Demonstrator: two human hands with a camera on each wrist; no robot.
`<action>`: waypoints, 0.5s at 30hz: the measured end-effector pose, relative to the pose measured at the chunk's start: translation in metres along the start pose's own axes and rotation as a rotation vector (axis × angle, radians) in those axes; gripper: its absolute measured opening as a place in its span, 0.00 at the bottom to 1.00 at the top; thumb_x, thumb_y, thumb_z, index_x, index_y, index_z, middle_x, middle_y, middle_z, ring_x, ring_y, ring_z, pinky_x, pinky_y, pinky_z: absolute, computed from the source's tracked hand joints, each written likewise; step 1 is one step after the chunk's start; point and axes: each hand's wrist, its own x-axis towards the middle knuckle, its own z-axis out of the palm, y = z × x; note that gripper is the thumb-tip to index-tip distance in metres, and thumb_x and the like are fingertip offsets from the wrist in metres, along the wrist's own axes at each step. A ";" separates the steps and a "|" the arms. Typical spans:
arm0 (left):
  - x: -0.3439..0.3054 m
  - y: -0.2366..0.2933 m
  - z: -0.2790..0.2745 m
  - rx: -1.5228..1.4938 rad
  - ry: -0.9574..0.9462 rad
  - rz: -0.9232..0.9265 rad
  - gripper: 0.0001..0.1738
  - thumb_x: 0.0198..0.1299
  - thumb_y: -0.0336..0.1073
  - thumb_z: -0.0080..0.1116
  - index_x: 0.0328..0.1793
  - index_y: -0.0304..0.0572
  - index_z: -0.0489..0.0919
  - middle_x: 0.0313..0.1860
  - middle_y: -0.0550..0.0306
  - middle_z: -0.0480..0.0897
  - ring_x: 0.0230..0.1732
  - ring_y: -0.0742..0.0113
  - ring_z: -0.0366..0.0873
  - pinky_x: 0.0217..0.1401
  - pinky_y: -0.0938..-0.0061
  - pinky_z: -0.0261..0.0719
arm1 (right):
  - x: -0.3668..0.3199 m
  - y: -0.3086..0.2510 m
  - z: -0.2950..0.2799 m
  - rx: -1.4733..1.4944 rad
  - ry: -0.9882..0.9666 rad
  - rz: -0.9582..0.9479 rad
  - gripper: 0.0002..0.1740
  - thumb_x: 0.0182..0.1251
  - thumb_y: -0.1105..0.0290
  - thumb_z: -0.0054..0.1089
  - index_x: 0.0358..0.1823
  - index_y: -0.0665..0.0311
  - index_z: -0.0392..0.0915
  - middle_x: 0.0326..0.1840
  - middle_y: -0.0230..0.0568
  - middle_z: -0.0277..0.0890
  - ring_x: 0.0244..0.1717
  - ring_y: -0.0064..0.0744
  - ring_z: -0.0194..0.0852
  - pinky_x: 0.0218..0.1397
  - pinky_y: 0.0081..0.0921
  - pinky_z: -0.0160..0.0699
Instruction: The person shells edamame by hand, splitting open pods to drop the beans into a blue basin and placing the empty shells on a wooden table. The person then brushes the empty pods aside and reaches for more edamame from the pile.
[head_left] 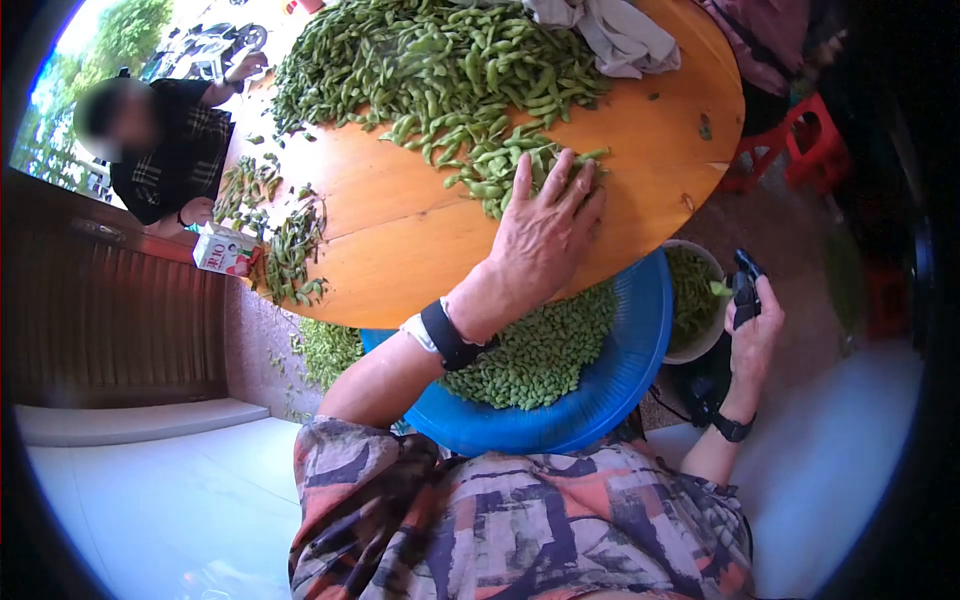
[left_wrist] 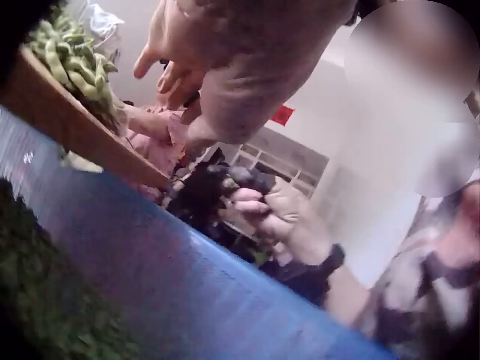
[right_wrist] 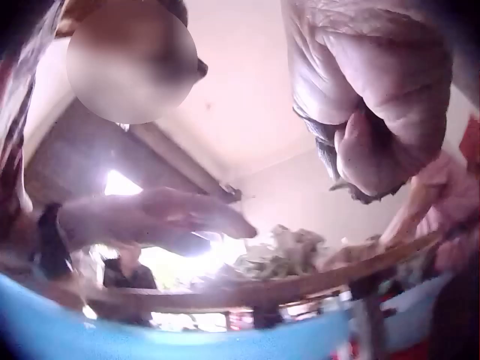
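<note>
We find pods [head_left: 440, 60] heaped on the table [head_left: 400, 240], a cloth [head_left: 610, 35] behind them, the left hand [head_left: 545, 235] flat on the pile's near edge. Under the table's near rim sits a basin [head_left: 640, 345] holding more pods; right of it a bowl [head_left: 705, 345], then the right hand [head_left: 752, 335] with a tool [head_left: 745, 285].

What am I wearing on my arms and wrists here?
Short sleeves of a shirt patterned in orange, grey and black leave both forearms bare. Behind the left hand is a broad black strap with a white pad; behind the right hand, a slimmer black band. No gloves.
</note>
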 end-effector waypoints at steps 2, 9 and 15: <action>-0.002 -0.010 -0.001 0.071 -0.002 0.036 0.32 0.53 0.36 0.62 0.67 0.45 0.73 0.72 0.51 0.67 0.76 0.49 0.56 0.76 0.40 0.49 | 0.000 -0.002 0.001 -0.012 -0.024 0.030 0.10 0.74 0.71 0.50 0.49 0.63 0.79 0.23 0.23 0.67 0.21 0.11 0.63 0.21 0.13 0.62; -0.045 -0.045 -0.021 0.071 -0.064 -0.067 0.31 0.50 0.30 0.60 0.65 0.49 0.75 0.71 0.54 0.69 0.75 0.49 0.59 0.75 0.43 0.54 | -0.001 -0.013 0.007 -0.132 -0.011 0.015 0.07 0.73 0.72 0.50 0.36 0.64 0.75 0.23 0.23 0.66 0.22 0.11 0.63 0.22 0.13 0.62; -0.052 -0.056 -0.028 -0.110 0.087 -0.077 0.20 0.47 0.26 0.64 0.50 0.44 0.81 0.64 0.53 0.75 0.71 0.46 0.65 0.73 0.50 0.63 | 0.003 -0.016 0.014 -0.127 -0.075 -0.047 0.07 0.72 0.73 0.50 0.34 0.65 0.74 0.22 0.23 0.65 0.23 0.10 0.62 0.22 0.14 0.61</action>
